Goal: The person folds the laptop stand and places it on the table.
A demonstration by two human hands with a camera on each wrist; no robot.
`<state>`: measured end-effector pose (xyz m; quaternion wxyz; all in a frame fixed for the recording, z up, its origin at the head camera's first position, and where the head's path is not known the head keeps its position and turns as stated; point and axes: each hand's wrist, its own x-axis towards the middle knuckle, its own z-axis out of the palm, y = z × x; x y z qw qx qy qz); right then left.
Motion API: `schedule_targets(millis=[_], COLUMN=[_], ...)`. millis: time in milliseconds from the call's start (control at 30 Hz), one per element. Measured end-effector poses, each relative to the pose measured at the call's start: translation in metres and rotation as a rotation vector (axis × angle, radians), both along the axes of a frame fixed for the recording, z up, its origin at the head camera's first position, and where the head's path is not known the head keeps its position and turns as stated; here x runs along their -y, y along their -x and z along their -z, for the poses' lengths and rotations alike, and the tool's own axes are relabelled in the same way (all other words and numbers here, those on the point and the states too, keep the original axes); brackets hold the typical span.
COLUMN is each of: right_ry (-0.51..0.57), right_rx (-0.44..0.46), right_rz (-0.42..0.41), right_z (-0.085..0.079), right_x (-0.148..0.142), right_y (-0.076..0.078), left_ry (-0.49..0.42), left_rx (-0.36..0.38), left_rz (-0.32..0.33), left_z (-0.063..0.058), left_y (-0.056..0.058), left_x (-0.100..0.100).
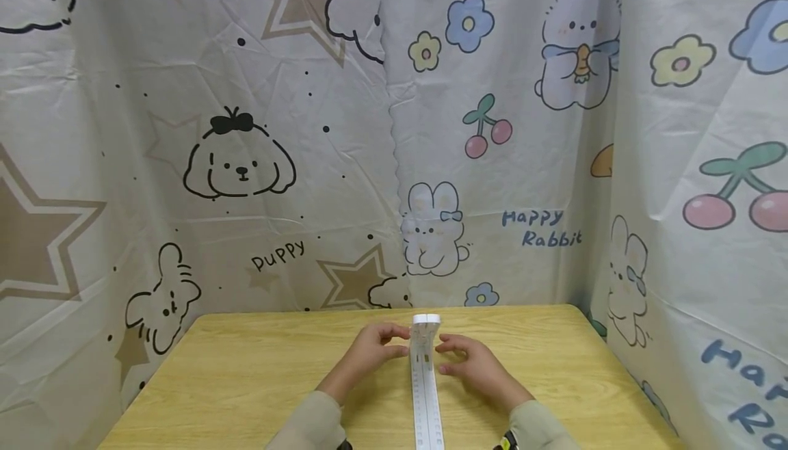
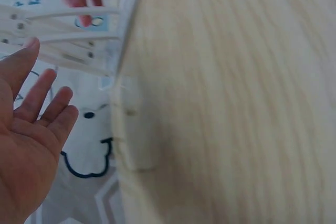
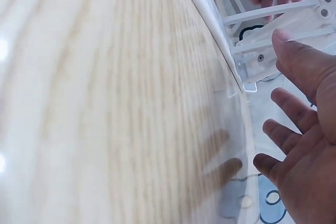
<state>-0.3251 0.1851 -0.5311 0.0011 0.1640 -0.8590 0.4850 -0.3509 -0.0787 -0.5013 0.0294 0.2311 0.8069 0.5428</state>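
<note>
A white plastic stand lies lengthwise on the table, its long flat base running toward the near edge and its upright part rising at the far end. In the wrist views, slim white arms with small screws join a white panel to the base. My left hand is beside the stand's left side, fingers extended and slightly bent, with nothing in its grasp. On the opposite side is my right hand, thumb and fingers spread apart near the upright part. The right wrist view shows its palm empty.
The wood-grain table reaches back to a hanging curtain printed with puppies, rabbits, flowers and cherries. More of this cloth hangs along both sides. Light sleeves cover my forearms.
</note>
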Motion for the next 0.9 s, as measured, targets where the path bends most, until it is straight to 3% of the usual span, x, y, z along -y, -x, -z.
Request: schedule_targets(millis=[200,567,900], right_ry=[0.001,-0.048,-0.114], right_rx=[0.014,0.020,-0.002], right_rz=[-0.038,-0.077,-0.086], right_z=[0.002,0.004,0.008], right_x=[0.005,0.013,0.016], right_y=[0.011,0.021,0.026], left_ry=[0.094,0.299,0.395], left_rx=[0.041,-0.040,-0.077], left_rz=[0.026,0.038,0.046], left_z=[0.014,0.024,0.028], left_y=[0.005,0.009,0.015], left_x=[-0.005,-0.018,-0.024])
